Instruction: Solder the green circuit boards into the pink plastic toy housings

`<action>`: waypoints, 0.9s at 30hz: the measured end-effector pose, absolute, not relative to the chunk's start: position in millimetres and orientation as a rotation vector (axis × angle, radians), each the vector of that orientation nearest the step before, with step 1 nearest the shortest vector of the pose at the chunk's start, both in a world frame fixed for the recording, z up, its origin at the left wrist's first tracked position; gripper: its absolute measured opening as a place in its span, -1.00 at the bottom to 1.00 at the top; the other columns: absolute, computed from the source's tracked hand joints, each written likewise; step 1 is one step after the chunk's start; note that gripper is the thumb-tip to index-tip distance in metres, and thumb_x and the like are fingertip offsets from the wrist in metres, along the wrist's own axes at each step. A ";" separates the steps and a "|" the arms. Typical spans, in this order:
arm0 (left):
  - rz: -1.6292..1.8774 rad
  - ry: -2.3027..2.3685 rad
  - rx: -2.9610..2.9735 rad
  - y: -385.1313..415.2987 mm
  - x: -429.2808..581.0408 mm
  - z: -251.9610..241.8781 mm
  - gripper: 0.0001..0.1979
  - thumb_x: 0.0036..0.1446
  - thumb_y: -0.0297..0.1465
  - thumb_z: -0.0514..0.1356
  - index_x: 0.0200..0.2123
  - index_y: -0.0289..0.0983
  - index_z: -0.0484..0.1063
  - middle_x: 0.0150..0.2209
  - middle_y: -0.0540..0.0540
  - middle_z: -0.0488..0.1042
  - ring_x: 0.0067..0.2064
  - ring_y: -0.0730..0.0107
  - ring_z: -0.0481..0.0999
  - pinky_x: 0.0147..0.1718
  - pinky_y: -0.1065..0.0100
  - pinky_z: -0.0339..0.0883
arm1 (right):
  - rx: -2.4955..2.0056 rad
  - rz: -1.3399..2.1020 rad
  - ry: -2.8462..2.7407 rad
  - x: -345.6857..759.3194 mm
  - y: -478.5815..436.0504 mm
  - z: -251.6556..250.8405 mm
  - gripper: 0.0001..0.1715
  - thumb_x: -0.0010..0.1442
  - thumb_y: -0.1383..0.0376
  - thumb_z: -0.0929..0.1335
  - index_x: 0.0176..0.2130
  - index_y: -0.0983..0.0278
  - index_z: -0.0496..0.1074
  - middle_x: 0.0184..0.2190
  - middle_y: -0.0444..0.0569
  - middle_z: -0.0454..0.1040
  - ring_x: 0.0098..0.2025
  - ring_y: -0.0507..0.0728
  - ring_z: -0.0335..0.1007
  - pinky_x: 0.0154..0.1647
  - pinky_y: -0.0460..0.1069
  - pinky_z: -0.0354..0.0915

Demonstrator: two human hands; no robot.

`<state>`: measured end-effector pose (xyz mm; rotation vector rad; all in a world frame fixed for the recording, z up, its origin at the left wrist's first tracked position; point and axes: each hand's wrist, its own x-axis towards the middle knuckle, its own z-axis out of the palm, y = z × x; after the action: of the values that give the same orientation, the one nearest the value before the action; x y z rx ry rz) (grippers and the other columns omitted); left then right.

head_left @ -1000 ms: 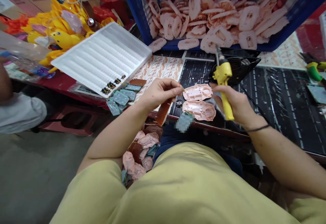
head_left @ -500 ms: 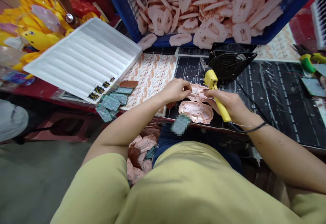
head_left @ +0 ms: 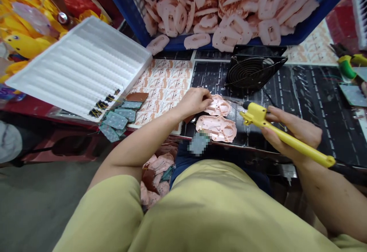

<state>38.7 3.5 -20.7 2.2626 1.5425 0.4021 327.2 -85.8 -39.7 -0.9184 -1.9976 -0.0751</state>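
Note:
My right hand (head_left: 295, 131) is closed around a yellow soldering gun (head_left: 258, 116). The gun lies nearly level, and its thin tip points left at a pink plastic shell half (head_left: 219, 105). My left hand (head_left: 197, 99) is closed in a pinch at the left edge of that shell; its fingertips are partly hidden. Just below, at the table edge, a second pink shell half (head_left: 223, 129) lies with its inner side up. A circuit board (head_left: 198, 144), blurred by pixels, overhangs the edge beside it. Thin wires run inside the lower shell.
Behind my hands stands a black fan (head_left: 252, 72), below a blue crate (head_left: 329, 15) of pink shells. To the left are a white foam tray (head_left: 83, 60) with small black parts and several green boards (head_left: 114, 120). Pliers (head_left: 346, 64) lie far right; yellow toys (head_left: 27, 43) pile up far left.
The soldering gun has swung from upright, tip up, to nearly level with its tip at the upper shell. My right hand has moved right, off the shell. My left hand stays at the shell.

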 end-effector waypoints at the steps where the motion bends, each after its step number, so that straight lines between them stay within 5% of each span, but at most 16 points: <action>1: 0.398 1.542 2.264 3.9 39.0 -20.5 -0.87 0.11 -0.44 0.22 -0.32 -0.31 0.59 -0.33 -0.12 0.60 -0.27 0.28 0.54 -0.14 0.28 0.38 | -0.906 -0.039 -1.998 326.2 -84.3 -43.0 -0.41 0.19 0.27 0.47 0.19 0.15 0.38 -0.16 -0.06 0.60 -0.27 0.17 0.59 -0.23 -0.02 0.55; 10: 0.331 1.540 2.280 5.2 41.3 -17.5 -0.87 0.11 -0.45 0.22 -0.33 -0.31 0.59 -0.30 -0.13 0.60 -0.22 0.25 0.55 -0.07 0.24 0.37 | -0.752 0.131 -2.018 319.9 -70.8 -46.4 -0.77 0.13 0.34 0.51 -0.19 0.24 0.49 -0.33 -0.09 0.60 -0.36 0.10 0.58 -0.34 -0.09 0.54; 18: 0.325 1.537 2.311 4.7 42.3 -16.9 -0.86 0.09 -0.46 0.21 -0.35 -0.29 0.59 -0.30 -0.11 0.60 -0.21 0.25 0.55 -0.06 0.23 0.37 | -0.721 0.242 -2.090 328.4 -69.6 -36.3 -0.77 0.15 0.34 0.49 -0.18 0.08 0.50 -0.31 -0.17 0.60 -0.35 0.13 0.57 -0.36 0.00 0.57; 27: 0.334 1.502 2.333 6.9 41.6 -17.2 -0.87 0.08 -0.46 0.21 -0.36 -0.29 0.58 -0.31 -0.10 0.60 -0.21 0.26 0.55 -0.04 0.24 0.37 | -0.814 0.106 -1.977 332.1 -80.3 -39.2 -0.72 0.10 0.36 0.52 -0.16 0.18 0.51 -0.32 -0.12 0.59 -0.35 0.12 0.57 -0.38 -0.04 0.53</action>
<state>41.6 6.9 -17.2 2.3326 1.5025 0.3341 332.1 -80.3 -39.2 -0.8140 -1.9774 0.1057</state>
